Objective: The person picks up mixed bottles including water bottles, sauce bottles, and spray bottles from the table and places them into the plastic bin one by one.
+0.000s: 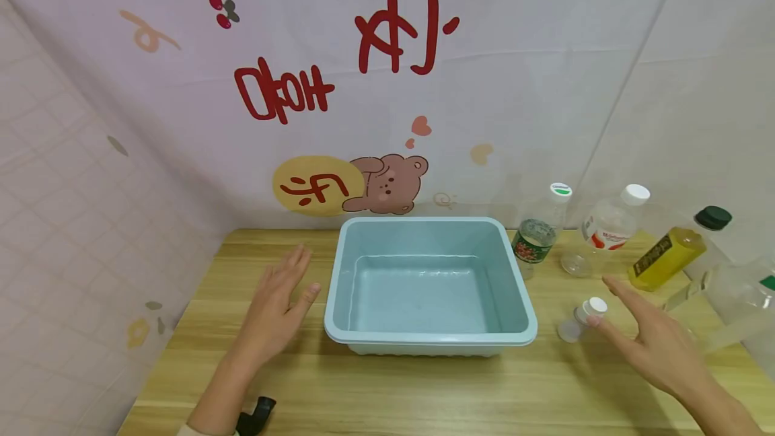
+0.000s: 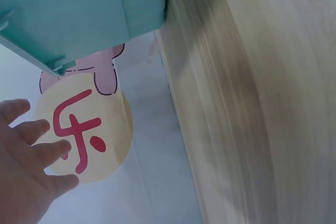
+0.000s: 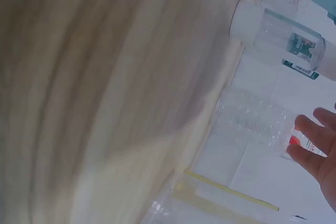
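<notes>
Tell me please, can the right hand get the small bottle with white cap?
Probably yes: the right hand is close beside the small bottle, and nothing visible stands between them.

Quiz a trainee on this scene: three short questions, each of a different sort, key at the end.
1. True or false: in the head view, the blue tub stands between the left hand and the right hand.
2. What colour is the cap on the yellow bottle? A) White B) Red C) Dark green
3. Fill in: the small bottle near the right hand is capped in ____.

Key: 1. True 2. C 3. White
</notes>
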Available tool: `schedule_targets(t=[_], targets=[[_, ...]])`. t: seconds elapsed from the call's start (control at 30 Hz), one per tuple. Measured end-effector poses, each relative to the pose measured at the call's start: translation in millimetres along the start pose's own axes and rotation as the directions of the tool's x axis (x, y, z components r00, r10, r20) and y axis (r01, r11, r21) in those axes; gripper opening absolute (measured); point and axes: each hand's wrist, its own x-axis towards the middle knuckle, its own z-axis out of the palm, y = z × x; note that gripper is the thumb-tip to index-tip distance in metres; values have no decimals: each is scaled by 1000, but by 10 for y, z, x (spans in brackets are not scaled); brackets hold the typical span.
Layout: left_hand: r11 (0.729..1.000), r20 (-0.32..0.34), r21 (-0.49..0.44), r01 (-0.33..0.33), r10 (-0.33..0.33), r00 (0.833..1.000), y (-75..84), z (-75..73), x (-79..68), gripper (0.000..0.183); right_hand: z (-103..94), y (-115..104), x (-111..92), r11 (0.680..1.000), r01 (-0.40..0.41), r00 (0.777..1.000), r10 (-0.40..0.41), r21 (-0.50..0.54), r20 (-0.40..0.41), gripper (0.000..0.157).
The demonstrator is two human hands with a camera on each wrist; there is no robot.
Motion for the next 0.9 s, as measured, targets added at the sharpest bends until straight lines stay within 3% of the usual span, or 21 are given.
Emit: schedule_targets(t=[0.2, 0.43, 0.57, 0.73, 0.9], targets=[[997, -86, -58, -57, 52, 995, 9, 63, -28, 54, 32, -22, -6, 998, 59, 996, -58, 13, -75, 60], [985, -210, -99, -143, 120, 970, 72, 124, -29, 45, 41, -28, 17, 998, 53, 994, -49, 39, -95, 52], [978, -249, -131, -164, 128, 960, 104, 130, -19, 44, 42, -47, 31, 998, 13, 997, -9, 53, -74, 48], [957, -299, -167, -236, 179, 937, 121, 172, 14, 42, 46, -69, 33, 997, -7, 997, 12, 74, -71, 42], [949, -295, -196, -249, 185, 937, 146, 193, 19, 39, 61, -83, 36, 997, -10, 997, 16, 81, -80, 38]])
